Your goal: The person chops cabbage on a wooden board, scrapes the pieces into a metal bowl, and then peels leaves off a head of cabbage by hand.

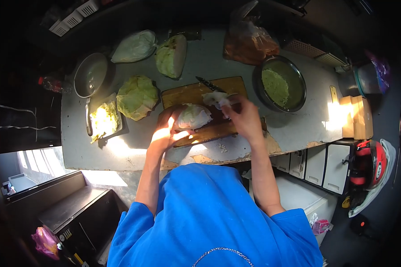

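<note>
My left hand (165,134) curls around the near left side of a cut cabbage piece (195,116) on the wooden cutting board (234,85). The fingers and thumb rest against it. My right hand (246,119) pinches a pale, crumpled piece (217,99) over the board; it looks like cabbage leaf, though its kind is not certain. Just beyond that piece lies a knife (208,83) with a dark blade, its handle end hidden. Left of the board sits a green cabbage (138,97). A cut cabbage half (171,57) lies farther back.
At the right stands a metal bowl (294,104) holding shredded greens, with a bag of orange-brown food (251,44) behind it. A pan (91,74), a tray of shredded cabbage (106,120) and a wrapped pale bundle (134,46) occupy the left. The table's front edge (120,168) is chipped.
</note>
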`<state>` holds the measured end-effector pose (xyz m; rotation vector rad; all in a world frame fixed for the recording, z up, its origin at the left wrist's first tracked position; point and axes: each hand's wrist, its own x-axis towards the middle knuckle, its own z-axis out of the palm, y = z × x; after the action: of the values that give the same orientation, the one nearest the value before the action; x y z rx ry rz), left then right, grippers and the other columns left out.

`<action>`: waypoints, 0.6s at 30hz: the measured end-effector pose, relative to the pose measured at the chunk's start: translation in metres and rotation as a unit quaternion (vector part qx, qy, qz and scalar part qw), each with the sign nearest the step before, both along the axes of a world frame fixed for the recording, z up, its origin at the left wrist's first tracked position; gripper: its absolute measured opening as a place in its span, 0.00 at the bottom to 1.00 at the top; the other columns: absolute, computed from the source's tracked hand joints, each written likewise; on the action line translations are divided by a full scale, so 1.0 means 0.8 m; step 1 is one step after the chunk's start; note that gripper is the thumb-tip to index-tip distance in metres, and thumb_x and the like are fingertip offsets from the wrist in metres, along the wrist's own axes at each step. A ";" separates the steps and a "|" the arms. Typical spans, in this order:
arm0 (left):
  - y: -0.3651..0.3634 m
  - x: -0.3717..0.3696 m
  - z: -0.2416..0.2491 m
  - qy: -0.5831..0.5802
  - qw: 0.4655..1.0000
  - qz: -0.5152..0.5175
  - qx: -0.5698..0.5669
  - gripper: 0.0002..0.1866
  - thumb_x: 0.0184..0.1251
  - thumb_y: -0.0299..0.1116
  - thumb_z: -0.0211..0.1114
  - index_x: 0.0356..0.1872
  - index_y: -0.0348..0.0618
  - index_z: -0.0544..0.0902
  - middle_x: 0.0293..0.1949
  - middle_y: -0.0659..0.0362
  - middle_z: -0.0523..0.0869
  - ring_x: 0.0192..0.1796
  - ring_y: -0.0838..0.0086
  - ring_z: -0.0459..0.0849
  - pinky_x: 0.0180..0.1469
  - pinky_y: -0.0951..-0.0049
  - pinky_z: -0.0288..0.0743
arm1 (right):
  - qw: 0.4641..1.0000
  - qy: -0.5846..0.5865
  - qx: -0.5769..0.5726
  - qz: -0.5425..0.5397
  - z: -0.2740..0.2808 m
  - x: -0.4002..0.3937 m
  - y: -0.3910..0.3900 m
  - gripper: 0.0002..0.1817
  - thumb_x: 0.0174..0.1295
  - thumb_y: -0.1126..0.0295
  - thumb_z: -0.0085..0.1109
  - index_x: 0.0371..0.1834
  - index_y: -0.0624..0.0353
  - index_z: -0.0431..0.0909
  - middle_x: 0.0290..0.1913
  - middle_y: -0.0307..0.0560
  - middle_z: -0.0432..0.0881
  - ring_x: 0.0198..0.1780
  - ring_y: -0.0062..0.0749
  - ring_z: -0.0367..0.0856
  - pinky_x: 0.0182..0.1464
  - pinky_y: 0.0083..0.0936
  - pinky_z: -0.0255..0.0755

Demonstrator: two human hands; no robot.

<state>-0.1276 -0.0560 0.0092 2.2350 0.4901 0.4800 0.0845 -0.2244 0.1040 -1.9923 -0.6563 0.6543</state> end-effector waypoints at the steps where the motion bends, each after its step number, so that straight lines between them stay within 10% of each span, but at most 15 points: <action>1: 0.003 -0.004 0.003 0.060 0.998 0.005 -0.031 0.40 0.57 0.47 0.78 0.71 0.55 0.72 0.68 0.50 0.75 0.70 0.50 0.70 0.67 0.53 0.72 | 0.999 0.033 0.000 -0.006 -0.011 -0.007 0.001 0.17 0.65 0.66 0.67 0.51 0.66 0.82 0.28 0.53 0.88 0.30 0.37 0.89 0.36 0.31 0.80; 5: 0.012 -0.016 0.005 0.061 0.997 -0.005 -0.043 0.40 0.57 0.50 0.78 0.70 0.51 0.74 0.64 0.50 0.78 0.63 0.53 0.79 0.62 0.59 0.77 | 0.987 -0.150 0.059 -0.020 -0.049 -0.034 0.011 0.18 0.66 0.65 0.64 0.55 0.65 0.82 0.40 0.60 0.88 0.41 0.57 0.87 0.49 0.41 0.80; 7: 0.001 -0.015 0.007 0.113 0.968 0.077 -0.213 0.40 0.55 0.46 0.80 0.69 0.47 0.74 0.62 0.50 0.80 0.59 0.59 0.83 0.57 0.63 0.80 | 0.981 -0.187 0.050 -0.004 -0.045 -0.047 0.013 0.19 0.65 0.66 0.66 0.56 0.64 0.83 0.45 0.58 0.87 0.43 0.52 0.88 0.49 0.37 0.82; 11: -0.003 -0.019 -0.002 0.018 0.986 0.091 -0.137 0.42 0.54 0.42 0.83 0.69 0.40 0.74 0.59 0.50 0.83 0.56 0.69 0.84 0.48 0.71 0.83 | 0.985 -0.158 -0.007 0.066 -0.029 -0.079 0.025 0.20 0.63 0.65 0.67 0.57 0.59 0.84 0.57 0.53 0.84 0.53 0.49 0.86 0.56 0.35 0.81; 18: -0.006 -0.026 -0.011 0.008 0.990 0.091 -0.104 0.39 0.54 0.32 0.77 0.70 0.42 0.72 0.64 0.47 0.79 0.65 0.52 0.79 0.64 0.60 0.76 | 0.920 -0.269 0.065 0.278 -0.060 -0.095 0.078 0.26 0.57 0.64 0.69 0.61 0.54 0.81 0.60 0.55 0.79 0.64 0.54 0.75 0.65 0.47 0.70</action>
<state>-0.1484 -0.0605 0.0007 2.0046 0.7237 0.4826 0.0082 -0.1623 0.0559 -1.8621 -1.5961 0.3549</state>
